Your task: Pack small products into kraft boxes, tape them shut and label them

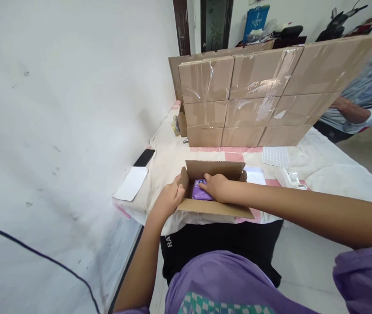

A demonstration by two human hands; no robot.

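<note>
An open cardboard box (217, 208) sits at the near edge of the cloth-covered table (333, 170), its flaps spread out. My left hand (169, 198) is closed on the box's left flap and wall. My right hand (217, 185) reaches inside the box, fingers curled over a purple packet (199, 193) lying in it. Most of the packet is hidden under that hand.
A wall of taped cardboard boxes (254, 98) is stacked at the table's far side. A black phone (144, 157) and white paper (131, 183) lie left, a tape dispenser (291, 178) and a dotted sheet (275, 156) right. Another person's arm (353, 111) shows behind the stack.
</note>
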